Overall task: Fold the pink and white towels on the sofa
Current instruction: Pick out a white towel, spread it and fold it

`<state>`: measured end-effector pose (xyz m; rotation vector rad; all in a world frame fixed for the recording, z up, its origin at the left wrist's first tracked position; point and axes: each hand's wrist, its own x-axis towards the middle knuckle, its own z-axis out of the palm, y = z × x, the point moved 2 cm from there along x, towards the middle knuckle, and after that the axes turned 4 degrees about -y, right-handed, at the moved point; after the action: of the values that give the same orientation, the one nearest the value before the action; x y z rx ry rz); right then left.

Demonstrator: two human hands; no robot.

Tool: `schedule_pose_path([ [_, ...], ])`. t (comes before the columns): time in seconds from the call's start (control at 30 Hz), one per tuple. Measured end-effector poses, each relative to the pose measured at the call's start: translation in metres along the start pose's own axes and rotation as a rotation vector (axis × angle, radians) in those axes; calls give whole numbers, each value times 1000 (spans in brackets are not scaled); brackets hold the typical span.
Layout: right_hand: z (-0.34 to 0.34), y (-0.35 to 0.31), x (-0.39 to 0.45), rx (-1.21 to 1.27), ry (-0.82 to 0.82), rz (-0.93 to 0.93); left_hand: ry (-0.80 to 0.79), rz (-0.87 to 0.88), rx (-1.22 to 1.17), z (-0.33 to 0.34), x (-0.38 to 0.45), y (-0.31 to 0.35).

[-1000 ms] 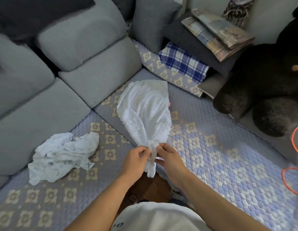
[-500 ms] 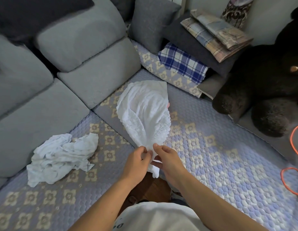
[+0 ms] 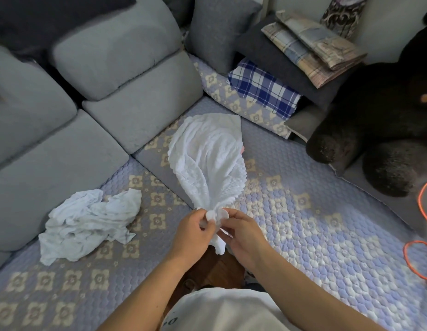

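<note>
White towel (image 3: 207, 161), bunched end pinched by left hand (image 3: 193, 232), right hand (image 3: 243, 235)

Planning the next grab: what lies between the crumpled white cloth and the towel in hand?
Head view: only bare quilted sofa cover between crumpled cloth and held towel.

pink towel (image 3: 242, 149): only a sliver peeks out at the right edge of the white towel (image 3: 207, 161); the rest lies hidden beneath it.
white towel's near end: bunched between the left hand (image 3: 193, 231) and right hand (image 3: 243, 235), corners hidden by the fingers (image 3: 228, 215).
orange cord (image 3: 420, 254): cut off by the right edge, beyond the white towel.
dark plush bear (image 3: 379, 130): partly out of frame at right.
shirt print (image 3: 170, 320): too little shows to read.
</note>
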<state>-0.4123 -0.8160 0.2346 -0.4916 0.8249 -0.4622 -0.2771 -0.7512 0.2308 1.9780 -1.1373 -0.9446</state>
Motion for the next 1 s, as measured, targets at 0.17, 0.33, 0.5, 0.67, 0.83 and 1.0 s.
schedule_pose_path([
  [0.17, -9, 0, 2, -205, 341, -75, 72, 100, 224, -7, -3, -4],
  [0.33, -9, -2, 0, -154, 460, 7, 49, 103, 207, -7, 0, -10],
  [0.5, -2, 2, -10, -197, 362, 58, 32, 73, 123, 2, -1, -12],
  [0.67, 12, 1, -16, -324, 292, -30, 52, 166, 234, 6, -5, -11],
  [0.83, 19, -1, -21, -238, 305, -22, 35, 179, 295, 7, -5, -7],
  [1.0, 23, 0, -24, -247, 225, 29, -75, 109, 268, 3, -9, -3],
])
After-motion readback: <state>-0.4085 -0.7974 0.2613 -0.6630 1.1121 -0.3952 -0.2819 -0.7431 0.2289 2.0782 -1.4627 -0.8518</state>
